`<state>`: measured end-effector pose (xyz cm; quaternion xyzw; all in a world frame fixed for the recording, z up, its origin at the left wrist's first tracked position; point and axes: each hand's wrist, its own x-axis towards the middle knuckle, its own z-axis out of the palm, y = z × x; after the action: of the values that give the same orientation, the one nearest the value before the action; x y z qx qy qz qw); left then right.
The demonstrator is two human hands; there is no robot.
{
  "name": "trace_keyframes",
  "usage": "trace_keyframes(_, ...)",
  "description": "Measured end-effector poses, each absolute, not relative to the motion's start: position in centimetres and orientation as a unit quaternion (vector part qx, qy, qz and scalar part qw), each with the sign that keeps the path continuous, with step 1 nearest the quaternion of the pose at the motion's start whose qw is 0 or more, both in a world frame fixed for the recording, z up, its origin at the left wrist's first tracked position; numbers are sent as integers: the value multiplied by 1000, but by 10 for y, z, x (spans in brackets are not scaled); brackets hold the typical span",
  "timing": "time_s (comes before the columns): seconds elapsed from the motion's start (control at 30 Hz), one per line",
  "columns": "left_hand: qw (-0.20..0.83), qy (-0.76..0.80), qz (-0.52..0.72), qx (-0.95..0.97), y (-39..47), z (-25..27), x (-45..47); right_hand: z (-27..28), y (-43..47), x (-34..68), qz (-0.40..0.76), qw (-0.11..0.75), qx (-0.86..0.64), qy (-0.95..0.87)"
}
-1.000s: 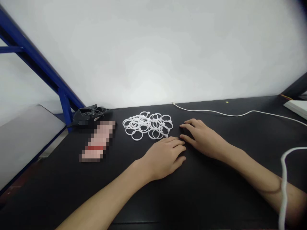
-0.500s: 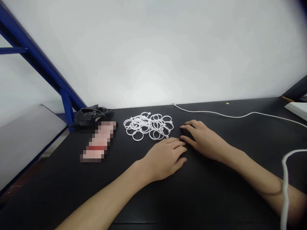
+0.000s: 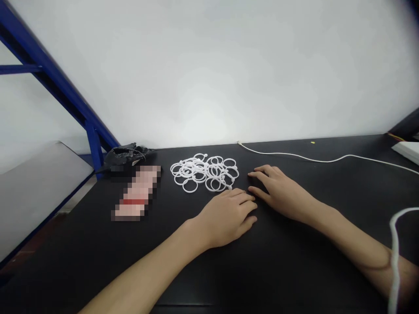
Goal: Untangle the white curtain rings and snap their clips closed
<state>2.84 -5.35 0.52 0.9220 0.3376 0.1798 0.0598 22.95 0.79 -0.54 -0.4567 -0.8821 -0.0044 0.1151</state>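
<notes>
A loose pile of white rings (image 3: 190,186), each with a small knob, lies on the black table (image 3: 281,261). Just in front of the pile rests my left hand (image 3: 227,217), palm down with its fingers stretched out and nothing in them. Its fingertips lie close to the nearest rings; I cannot tell whether they touch. To the right of the pile, my right hand (image 3: 278,189) is also palm down, fingers apart and holding nothing. The fingertips of the two hands point toward each other with a small gap between them.
A blurred-out pink object (image 3: 139,187) lies left of the rings, with a crumpled black plastic bag (image 3: 126,155) behind it. A thin white cable (image 3: 294,154) runs along the back. Another white cord (image 3: 395,253) hangs over my right forearm. A blue metal frame (image 3: 93,144) stands at left.
The whole view has shifted very slightly, so everything sits a little further right. Both hands and the rings keep their places on the table.
</notes>
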Motion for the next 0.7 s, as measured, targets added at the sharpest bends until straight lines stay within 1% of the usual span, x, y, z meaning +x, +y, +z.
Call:
trace_keyframes(0.07, 45, 353, 219, 908, -50, 16, 14, -5, 8, 230, -11, 114, -454, -883)
trace_keyframes(0.17, -25, 504, 296, 811, -41, 35, -37, -5, 8, 229, -14, 104, -458, -882)
trace_keyframes(0.2, -54, 557, 282, 780, -38, 40, -60, -4, 8, 229, -14, 101, -461, -881)
trace_keyframes(0.3, -115, 681, 163, 705, -31, 42, -130, -4, 8, 229, -15, 98, -465, -880)
trace_keyframes(0.4, -113, 735, 53, 667, -29, 34, -177, -4, 8, 229, -15, 104, -465, -879)
trace_keyframes(0.57, -167, 728, -19, 665, -33, 19, -198, -6, 8, 229, -16, 121, -463, -878)
trace_keyframes(0.7, -203, 702, -16, 683, -41, 20, -198, -7, 9, 228, -18, 133, -459, -878)
